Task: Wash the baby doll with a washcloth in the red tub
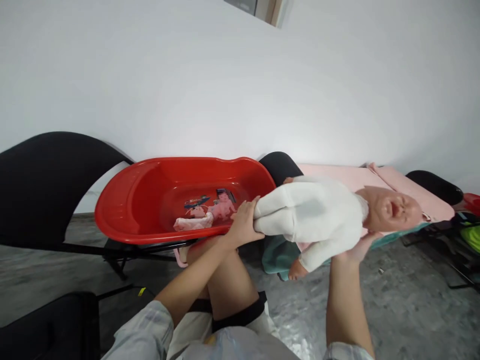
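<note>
A baby doll (318,207) in a white bodysuit lies sideways in the air, its head to the right and its legs to the left. My left hand (243,225) is closed around the feet end of the doll. Under its head and neck, my right hand (356,249) supports it from below, the fingers partly hidden. Left of the doll stands a red baby bathtub (125,220). Inside the tub lie a small pink doll (223,206), a pinkish cloth (193,222) and a dark item with printing (197,202).
A pink padded surface (431,197) with green cloth (279,255) beneath extends behind the doll. Black chairs stand at the left (45,185) and lower left (52,325). A white wall (210,85) rises behind the tub. At far right is a yellow-green item (470,235).
</note>
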{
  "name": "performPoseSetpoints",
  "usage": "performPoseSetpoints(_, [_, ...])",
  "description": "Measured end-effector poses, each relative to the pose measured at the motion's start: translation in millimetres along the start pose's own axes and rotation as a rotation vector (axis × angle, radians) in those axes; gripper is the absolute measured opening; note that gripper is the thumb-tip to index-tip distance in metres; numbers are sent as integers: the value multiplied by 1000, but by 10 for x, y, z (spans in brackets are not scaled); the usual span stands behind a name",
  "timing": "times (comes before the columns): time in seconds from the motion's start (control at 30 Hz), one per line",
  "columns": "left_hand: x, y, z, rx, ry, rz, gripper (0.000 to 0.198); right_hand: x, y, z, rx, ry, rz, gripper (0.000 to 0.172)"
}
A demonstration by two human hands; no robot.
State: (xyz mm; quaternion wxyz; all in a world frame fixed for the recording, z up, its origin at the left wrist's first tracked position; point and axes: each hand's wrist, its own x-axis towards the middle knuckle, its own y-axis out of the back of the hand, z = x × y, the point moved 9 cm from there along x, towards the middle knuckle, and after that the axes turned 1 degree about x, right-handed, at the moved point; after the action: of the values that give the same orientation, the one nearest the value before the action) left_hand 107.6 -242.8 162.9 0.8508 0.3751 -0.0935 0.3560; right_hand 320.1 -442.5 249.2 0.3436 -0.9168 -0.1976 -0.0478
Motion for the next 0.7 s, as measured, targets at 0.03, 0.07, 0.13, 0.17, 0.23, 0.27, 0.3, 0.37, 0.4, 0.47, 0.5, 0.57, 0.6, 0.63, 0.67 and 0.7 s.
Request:
performPoseSetpoints(0.03, [7, 210, -63, 41, 10, 48, 119, 37, -295, 61, 20, 31, -175, 63])
performPoseSetpoints(0.07, [11, 415, -140, 79, 30, 95, 117, 66, -532, 171, 76, 18, -284, 65])
performPoseSetpoints(0.13, [4, 798, -329, 147, 90, 183, 114, 129, -922, 471, 200, -55, -393, 66])
performPoseSetpoints(0.17, [-11, 975, -436, 177, 126, 224, 113, 158, -1097, 645, 261, -94, -422, 65])
performPoseSetpoints(0.23, [-67, 1287, -666, 236, 203, 288, 110, 234, -1346, 999, 335, -117, -394, 63])
performPoseSetpoints(0.27, [-104, 1423, -784, 265, 241, 312, 109, 274, -1423, 1182, 348, -107, -346, 62])
performPoseSetpoints(0.3, [-145, 1546, -900, 295, 275, 329, 108, 290, -1516, 1403, 340, -134, -329, 59])
performPoseSetpoints(0.37, [-226, 1761, -1122, 354, 330, 347, 106, 271, -1690, 1896, 333, -236, -316, 59])
performPoseSetpoints(0.4, [-261, 1851, -1227, 383, 349, 349, 104, 231, -1778, 2155, 345, -301, -325, 62])
performPoseSetpoints(0.47, [-315, 1999, -1446, 438, 390, 337, 99, 114, -1927, 2644, 406, -402, -343, 69])
performPoseSetpoints(0.5, [-337, 2056, -1567, 466, 419, 323, 97, 44, -1983, 2879, 433, -440, -350, 72])
performPoseSetpoints(0.57, [-368, 2130, -1831, 524, 489, 276, 94, -81, -1993, 3340, 440, -494, -298, 77])
performPoseSetpoints(0.6, [-377, 2145, -1973, 554, 524, 241, 92, -134, -1953, 3563, 416, -516, -247, 78])
performPoseSetpoints(0.63, [-383, 2147, -2116, 582, 556, 198, 89, -188, -1898, 3778, 366, -545, -197, 80])
performPoseSetpoints(0.67, [-386, 2138, -2260, 609, 583, 147, 86, -233, -1842, 3962, 272, -558, -175, 81])
performPoseSetpoints(0.7, [-385, 2122, -2400, 636, 602, 95, 83, -268, -1802, 4108, 155, -553, -190, 82])
